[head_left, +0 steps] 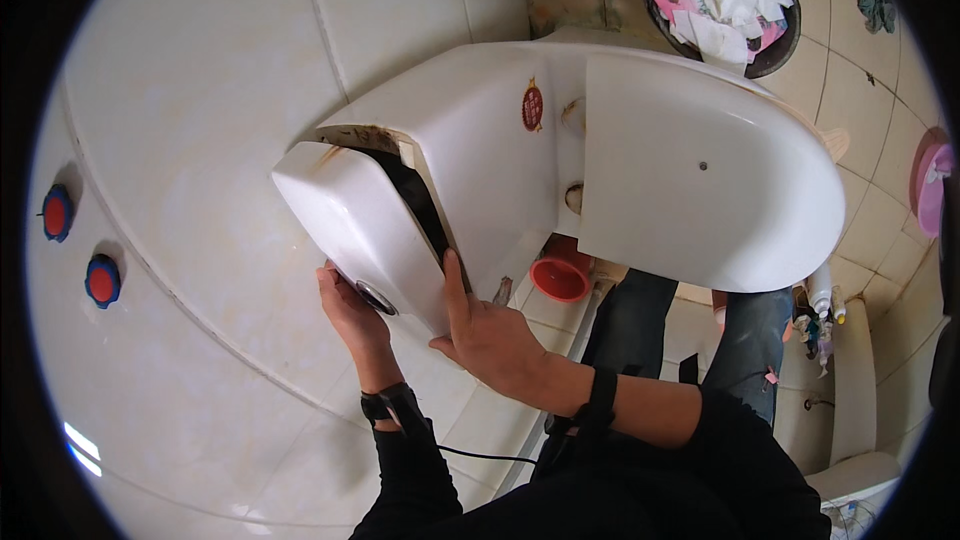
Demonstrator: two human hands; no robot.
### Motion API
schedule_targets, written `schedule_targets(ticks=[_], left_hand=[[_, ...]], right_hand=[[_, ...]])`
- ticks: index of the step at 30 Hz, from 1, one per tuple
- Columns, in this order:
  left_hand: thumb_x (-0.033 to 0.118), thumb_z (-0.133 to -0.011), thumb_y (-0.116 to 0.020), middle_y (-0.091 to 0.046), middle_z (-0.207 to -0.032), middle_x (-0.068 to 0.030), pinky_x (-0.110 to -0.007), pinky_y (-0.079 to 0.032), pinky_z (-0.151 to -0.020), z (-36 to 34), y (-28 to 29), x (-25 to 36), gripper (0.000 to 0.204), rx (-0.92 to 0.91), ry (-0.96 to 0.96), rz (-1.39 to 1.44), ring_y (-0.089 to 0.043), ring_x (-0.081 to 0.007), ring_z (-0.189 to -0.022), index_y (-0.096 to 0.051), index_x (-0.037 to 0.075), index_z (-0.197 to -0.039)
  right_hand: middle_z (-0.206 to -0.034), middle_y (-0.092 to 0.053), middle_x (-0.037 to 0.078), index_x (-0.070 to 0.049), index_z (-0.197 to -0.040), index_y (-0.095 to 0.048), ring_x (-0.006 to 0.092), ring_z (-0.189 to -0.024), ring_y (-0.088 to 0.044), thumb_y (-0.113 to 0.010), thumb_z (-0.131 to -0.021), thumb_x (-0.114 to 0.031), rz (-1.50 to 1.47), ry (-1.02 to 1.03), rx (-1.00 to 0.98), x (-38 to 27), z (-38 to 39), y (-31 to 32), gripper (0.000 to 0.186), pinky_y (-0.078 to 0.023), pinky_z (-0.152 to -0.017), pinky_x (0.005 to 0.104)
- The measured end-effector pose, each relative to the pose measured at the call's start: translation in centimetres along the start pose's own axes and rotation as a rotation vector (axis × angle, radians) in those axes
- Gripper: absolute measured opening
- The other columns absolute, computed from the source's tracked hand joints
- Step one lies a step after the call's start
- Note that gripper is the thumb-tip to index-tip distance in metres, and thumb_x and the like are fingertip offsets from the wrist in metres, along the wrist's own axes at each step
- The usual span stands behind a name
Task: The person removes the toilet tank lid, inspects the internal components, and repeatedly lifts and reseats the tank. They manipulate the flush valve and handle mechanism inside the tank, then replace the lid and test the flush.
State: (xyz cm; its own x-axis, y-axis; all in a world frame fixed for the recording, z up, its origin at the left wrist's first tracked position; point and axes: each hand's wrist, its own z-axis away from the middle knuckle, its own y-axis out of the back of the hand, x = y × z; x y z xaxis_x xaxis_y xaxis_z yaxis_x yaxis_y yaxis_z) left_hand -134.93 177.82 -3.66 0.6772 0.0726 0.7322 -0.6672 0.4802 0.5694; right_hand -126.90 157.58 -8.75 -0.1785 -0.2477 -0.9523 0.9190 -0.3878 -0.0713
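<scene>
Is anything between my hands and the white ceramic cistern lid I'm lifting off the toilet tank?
Nothing visible: the left hand and right hand both grip the white ceramic cistern lid directly, tilted over the open white toilet tank.

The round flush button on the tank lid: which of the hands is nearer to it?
Left. The left hand grips the tank lid right beside the flush button; the right hand holds the lid's other edge, farther off.
</scene>
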Motion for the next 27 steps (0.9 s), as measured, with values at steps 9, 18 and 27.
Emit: schedule_targets(ticks=[9,18,27], left_hand=[[0.043,-0.107,-0.044,-0.064,-0.123,-0.0118,-0.034,-0.045,-0.097,-0.1,-0.5,-0.6,0.056,0.072,-0.041,0.042,-0.059,-0.0205,-0.112,-0.058,-0.005,-0.131],[0.035,-0.105,-0.048,-0.066,-0.114,-0.0102,-0.031,-0.047,-0.090,0.7,-2.2,0.2,0.049,0.126,-0.078,-0.057,-0.060,-0.0174,-0.102,-0.060,-0.006,-0.128],[0.023,-0.104,-0.054,-0.063,-0.095,-0.0034,-0.025,-0.047,-0.073,0.6,-2.7,-0.2,0.038,0.158,-0.129,-0.017,-0.055,-0.0092,-0.080,-0.059,-0.007,-0.127]], right_hand=[[-0.096,-0.066,0.024,0.018,-0.152,-0.002,0.0292,-0.070,-0.069,-0.082,-0.083,-0.033,0.043,-0.004,0.036,0.0,0.2,-0.6,0.118,-0.055,-0.056,0.0338],[-0.079,-0.064,0.018,0.020,-0.152,-0.001,0.0229,-0.060,-0.064,-0.086,-0.078,-0.036,0.140,0.028,0.179,0.1,0.1,-0.8,0.125,-0.049,-0.051,0.0298],[-0.057,-0.056,0.011,0.023,-0.150,-0.002,0.0200,-0.047,-0.057,-0.084,-0.080,-0.041,0.303,-0.036,0.115,-0.7,-0.2,-0.7,0.126,-0.046,-0.047,0.0284]])
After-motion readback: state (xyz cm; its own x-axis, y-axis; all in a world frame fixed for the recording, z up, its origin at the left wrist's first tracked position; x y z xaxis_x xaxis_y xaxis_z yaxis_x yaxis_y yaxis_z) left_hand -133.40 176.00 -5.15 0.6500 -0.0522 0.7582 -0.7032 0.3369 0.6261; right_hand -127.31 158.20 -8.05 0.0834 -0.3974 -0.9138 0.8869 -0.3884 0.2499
